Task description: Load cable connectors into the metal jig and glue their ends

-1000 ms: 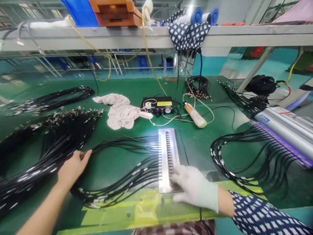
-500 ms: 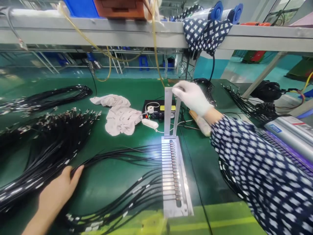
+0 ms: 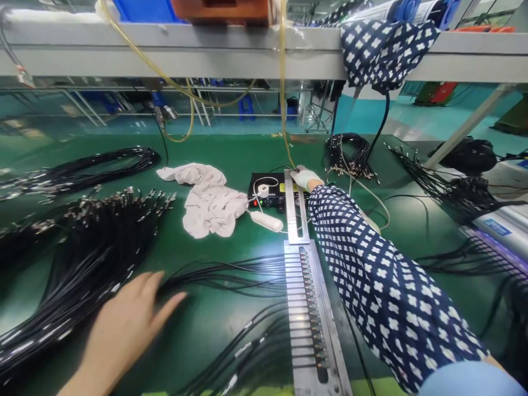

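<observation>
My gloved right hand (image 3: 304, 177) grips the far end of a slotted metal frame (image 3: 292, 212), which is joined to a long metal fixture (image 3: 300, 319). A row of black cables (image 3: 243, 269) lies across the fixture, their small connector ends lined up along its slot. These cables fan out leftward in two groups. My bare left hand (image 3: 127, 313) is open with fingers apart, just above the left end of the upper group and beside a thick cable bundle (image 3: 94, 247). Its outline is slightly blurred.
A crumpled white cloth (image 3: 210, 201) lies left of a black control box (image 3: 268, 187) and a white plug-in device (image 3: 266, 221). More cables (image 3: 350, 154) lie at the back right. A silver machine (image 3: 503, 225) stands right. A shelf beam (image 3: 247, 58) crosses overhead, with a yellow hose (image 3: 282, 82) hanging down.
My right hand has swung the metal frame from upright down and away. My left hand has loosened from the cables and shifted slightly right. The view has shifted somewhat too.
</observation>
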A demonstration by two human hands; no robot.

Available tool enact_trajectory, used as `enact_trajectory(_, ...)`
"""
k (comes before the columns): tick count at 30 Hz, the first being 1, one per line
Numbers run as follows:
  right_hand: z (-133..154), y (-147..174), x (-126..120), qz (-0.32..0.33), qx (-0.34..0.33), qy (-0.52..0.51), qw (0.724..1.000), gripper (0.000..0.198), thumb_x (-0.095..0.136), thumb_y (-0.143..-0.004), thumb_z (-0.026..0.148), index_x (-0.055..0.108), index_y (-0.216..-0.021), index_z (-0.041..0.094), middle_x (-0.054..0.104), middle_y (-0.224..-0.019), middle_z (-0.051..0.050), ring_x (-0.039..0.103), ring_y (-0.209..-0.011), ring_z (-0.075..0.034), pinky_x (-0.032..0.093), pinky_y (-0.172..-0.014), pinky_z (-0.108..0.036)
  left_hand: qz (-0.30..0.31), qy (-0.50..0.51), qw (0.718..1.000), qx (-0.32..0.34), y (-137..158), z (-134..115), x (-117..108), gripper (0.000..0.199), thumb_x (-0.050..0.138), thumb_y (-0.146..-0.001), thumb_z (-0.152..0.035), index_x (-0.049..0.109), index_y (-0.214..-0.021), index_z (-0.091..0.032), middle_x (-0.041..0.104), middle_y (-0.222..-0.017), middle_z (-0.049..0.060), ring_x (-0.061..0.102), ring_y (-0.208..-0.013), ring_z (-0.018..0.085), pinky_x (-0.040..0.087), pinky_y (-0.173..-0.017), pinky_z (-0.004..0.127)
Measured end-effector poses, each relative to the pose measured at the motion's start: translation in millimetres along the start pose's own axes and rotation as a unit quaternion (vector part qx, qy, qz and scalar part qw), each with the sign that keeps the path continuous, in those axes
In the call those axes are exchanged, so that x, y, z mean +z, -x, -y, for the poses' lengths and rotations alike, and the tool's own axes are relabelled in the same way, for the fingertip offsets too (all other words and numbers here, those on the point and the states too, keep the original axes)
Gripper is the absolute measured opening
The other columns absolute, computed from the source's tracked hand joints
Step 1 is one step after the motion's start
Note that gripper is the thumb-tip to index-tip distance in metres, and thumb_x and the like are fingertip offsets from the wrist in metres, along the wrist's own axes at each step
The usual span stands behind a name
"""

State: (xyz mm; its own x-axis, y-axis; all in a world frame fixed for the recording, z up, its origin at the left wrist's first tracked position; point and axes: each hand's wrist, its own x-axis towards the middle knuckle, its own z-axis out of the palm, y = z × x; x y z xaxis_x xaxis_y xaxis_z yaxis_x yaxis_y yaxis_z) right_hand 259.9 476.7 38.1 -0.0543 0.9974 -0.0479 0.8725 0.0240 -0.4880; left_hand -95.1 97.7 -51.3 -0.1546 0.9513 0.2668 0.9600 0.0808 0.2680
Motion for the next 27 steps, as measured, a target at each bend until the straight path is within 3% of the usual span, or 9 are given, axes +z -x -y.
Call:
enact_trajectory(2, 5, 17, 1, -0.010, -0.026, -0.005, 1.000, 0.049, 0.054, -0.099, 0.042, 0.050, -0.136, 0.011, 0.056, -0.135, -0.019, 0.058, -0.119, -0.032, 0.046, -0.101, -0.053, 0.064, -0.003, 0.989, 0.134, -21, -38, 12, 0.074, 0.057, -0.082, -0.067, 0.052, -0.135, -0.016, 0.055, -0.139, 0.019, 0.051, -0.129, 0.035, 0.039, -0.107, 0.047)
enact_trajectory(5, 9, 62, 1, -0.033, -0.117, -0.019, 0.992, 0.058, 0.051, -0.099, 0.041, 0.040, -0.147, 0.010, 0.046, -0.147, -0.022, 0.049, -0.131, -0.034, 0.037, -0.111, -0.050, 0.164, -0.013, 0.960, 0.227, -48, -80, 35, 0.083, 0.066, -0.080, -0.058, 0.036, -0.149, -0.022, 0.043, -0.152, 0.016, 0.041, -0.139, 0.033, 0.030, -0.115, 0.050)
enact_trajectory(9, -21, 143, 8, -0.026, -0.239, -0.043, 0.970, 0.051, 0.046, -0.100, 0.037, 0.040, -0.149, 0.022, 0.048, -0.150, -0.006, 0.049, -0.133, -0.021, 0.037, -0.115, -0.033, 0.287, -0.016, 0.930, 0.231, -78, -101, 47, 0.051, 0.058, -0.088, -0.044, 0.052, -0.133, -0.018, 0.062, -0.125, 0.016, 0.057, -0.118, 0.030, 0.042, -0.102, 0.044)
enact_trajectory(14, -99, 221, 44, -0.036, -0.226, -0.032, 0.973, 0.047, 0.036, -0.101, 0.026, 0.043, -0.146, 0.015, 0.051, -0.147, -0.011, 0.047, -0.135, -0.022, 0.038, -0.115, -0.040, 0.364, -0.014, 0.904, 0.224, -104, -114, 37, 0.014, 0.061, -0.078, -0.028, 0.062, -0.088, -0.018, 0.065, -0.089, 0.009, 0.062, -0.089, 0.025, 0.046, -0.082, 0.034)
enact_trajectory(16, -120, 236, 62, -0.040, -0.215, -0.018, 0.976, 0.046, 0.039, -0.099, 0.026, 0.048, -0.143, 0.015, 0.054, -0.144, -0.012, 0.047, -0.135, -0.024, 0.037, -0.116, -0.043, 0.413, -0.004, 0.885, 0.213, -113, -119, 31, 0.014, 0.065, -0.074, -0.031, 0.059, -0.075, -0.019, 0.063, -0.081, 0.006, 0.061, -0.081, 0.023, 0.046, -0.076, 0.032)
enact_trajectory(20, -132, 245, 82, -0.051, -0.213, 0.004, 0.976, 0.044, 0.037, -0.100, 0.025, 0.052, -0.140, 0.015, 0.053, -0.145, -0.012, 0.043, -0.138, -0.025, 0.029, -0.120, -0.044, 0.520, 0.036, 0.838, 0.164, -129, -128, 14, 0.038, 0.066, -0.073, -0.057, 0.059, -0.073, -0.019, 0.057, -0.060, 0.001, 0.055, -0.055, 0.017, 0.042, -0.056, 0.027)
enact_trajectory(23, -130, 244, 83, -0.050, -0.215, 0.014, 0.975, 0.044, 0.037, -0.101, 0.027, 0.050, -0.141, 0.016, 0.050, -0.148, -0.011, 0.042, -0.139, -0.025, 0.029, -0.120, -0.042, 0.532, 0.078, 0.832, 0.135, -136, -141, -7, 0.053, 0.057, -0.078, -0.070, 0.062, -0.075, -0.017, 0.050, -0.056, 0.000, 0.045, -0.048, 0.013, 0.034, -0.048, 0.025)
enact_trajectory(27, -130, 243, 83, -0.047, -0.208, 0.018, 0.977, 0.046, 0.035, -0.102, 0.027, 0.046, -0.144, 0.016, 0.050, -0.148, -0.012, 0.041, -0.139, -0.026, 0.029, -0.119, -0.043, 0.447, 0.205, 0.861, 0.133, -129, -152, -19, 0.054, 0.046, -0.088, -0.068, 0.063, -0.091, -0.017, 0.053, -0.067, 0.000, 0.046, -0.058, 0.011, 0.033, -0.054, 0.022)
